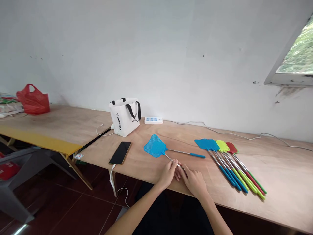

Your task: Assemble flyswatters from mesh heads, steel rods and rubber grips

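A blue fly swatter (154, 147) with a mesh head points away from me, its metal rod running back between my hands. My left hand (168, 173) pinches that rod partway along. Close beside it, my right hand (194, 179) is closed around the handle end, whose grip is hidden by the fingers. A second metal rod with a blue handle (198, 155) lies to the right, meeting the blue head; whether it has its own head underneath I cannot tell. Farther right, several fly swatters (226, 166) with blue, yellow-green and red heads lie side by side.
A phone (120, 152) on a white cable lies near the table's left front edge. Behind it stand a white bag (124, 119) and a power strip (153, 120), whose cord runs along the wall. A red plastic bag (34, 101) sits on the left table (66, 119).
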